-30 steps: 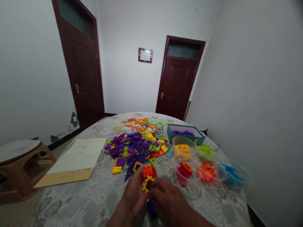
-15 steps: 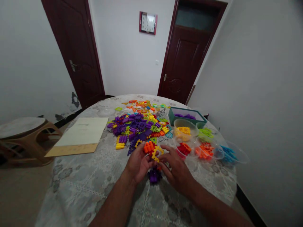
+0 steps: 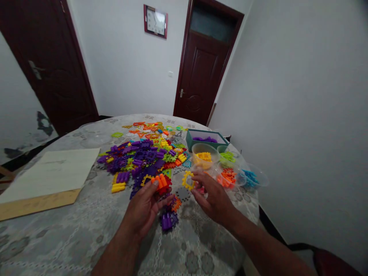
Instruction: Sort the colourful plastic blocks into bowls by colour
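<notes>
My left hand (image 3: 143, 210) is closed on an orange building piece (image 3: 160, 183) with rounded ridges, which sits against a red toothed piece. Between the fingertips of my right hand (image 3: 211, 193) is a yellow toothed frame piece (image 3: 186, 180), held apart from the orange one. Below and between the hands lies a purple ridged piece (image 3: 167, 221) on the tablecloth, near a small orange piece (image 3: 176, 204) and a grey toothed piece (image 3: 183, 193). A large heap of mixed building pieces (image 3: 143, 153), mostly purple, spreads just beyond my hands.
Clear tubs with yellow pieces (image 3: 203, 158), orange pieces (image 3: 227, 177), green pieces (image 3: 228, 156) and blue pieces (image 3: 249, 178) stand at the right. Behind them is a green box (image 3: 191, 142) holding purple pieces. A paper sheet on a board (image 3: 54, 168) lies at the left.
My hands have moved apart; the yellow frame piece has come away to the right from beside the orange piece. The camera view has turned right.
</notes>
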{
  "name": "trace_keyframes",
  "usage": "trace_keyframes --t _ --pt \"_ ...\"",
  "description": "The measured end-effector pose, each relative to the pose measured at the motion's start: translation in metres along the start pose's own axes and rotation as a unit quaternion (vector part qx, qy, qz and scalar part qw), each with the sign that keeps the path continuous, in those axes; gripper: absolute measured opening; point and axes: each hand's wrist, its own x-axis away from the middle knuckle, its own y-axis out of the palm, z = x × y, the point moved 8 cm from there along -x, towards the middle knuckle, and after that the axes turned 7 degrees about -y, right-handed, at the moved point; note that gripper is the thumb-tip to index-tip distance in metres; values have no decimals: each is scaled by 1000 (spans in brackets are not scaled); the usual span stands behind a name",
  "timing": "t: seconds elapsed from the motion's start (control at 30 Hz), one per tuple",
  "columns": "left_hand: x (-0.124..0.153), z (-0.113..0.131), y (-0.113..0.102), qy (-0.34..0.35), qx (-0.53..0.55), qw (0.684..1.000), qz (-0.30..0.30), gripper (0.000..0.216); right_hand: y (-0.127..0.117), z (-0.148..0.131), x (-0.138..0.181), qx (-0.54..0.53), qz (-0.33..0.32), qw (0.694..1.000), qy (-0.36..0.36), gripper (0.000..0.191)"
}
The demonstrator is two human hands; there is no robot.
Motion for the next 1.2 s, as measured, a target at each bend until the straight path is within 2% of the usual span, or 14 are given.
trace_keyframes --t 0.33,0.5,0.6,0.73,0.83,0.9,0.97,1.07,1.2 --pt "-2 1 2 -3 -37 999 21 9 -35 51 10 66 20 992 105 45" --pt "-3 2 2 8 -63 998 25 10 -44 69 18 94 26 988 120 46" --pt "-5 -1 1 6 -71 997 8 17 -48 91 7 132 31 985 105 47" --pt "-6 -2 0 11 -86 996 -5 23 -51 129 -24 183 44 980 70 44" --pt "-3 -2 2 12 -93 996 -11 24 -53 140 -43 208 80 973 51 42" --pt "-1 -3 4 7 -91 996 -10 24 -49 131 -48 203 99 973 44 40" --pt "0 -4 5 2 -90 996 -12 25 -37 107 -48 156 91 983 34 36" --pt "0 -5 9 -4 -111 993 -29 31 -9 54 -40 34 28 999 17 33" --pt "3 -11 19 -13 -196 976 -94 41 23 -7 -28 -102 -41 994 28 36"
